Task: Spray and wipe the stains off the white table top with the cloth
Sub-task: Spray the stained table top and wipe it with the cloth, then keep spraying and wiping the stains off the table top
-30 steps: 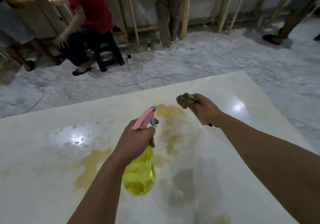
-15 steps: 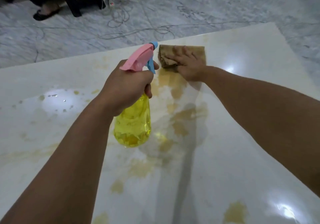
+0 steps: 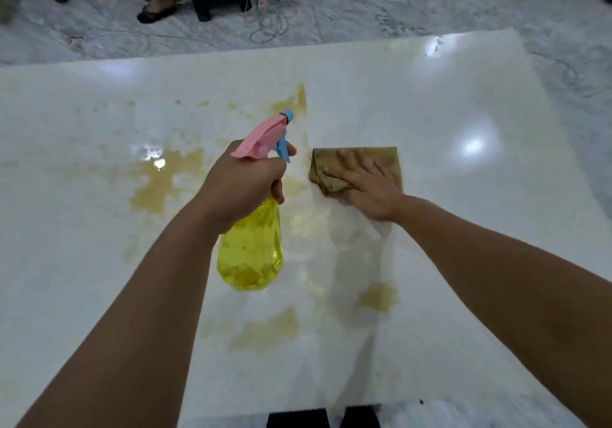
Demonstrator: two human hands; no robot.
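A glossy white table top (image 3: 463, 262) fills most of the view, blotched with yellow-brown stains (image 3: 159, 179) at left, centre and near the front edge. Held above its middle is a translucent yellow spray bottle with a pink head and blue trigger (image 3: 251, 248), the left hand (image 3: 241, 189) wrapped round its neck with a finger on the trigger. Just to its right lies a folded brown cloth (image 3: 357, 165) flat on the table; the right hand (image 3: 371, 189) presses it down with fingers spread.
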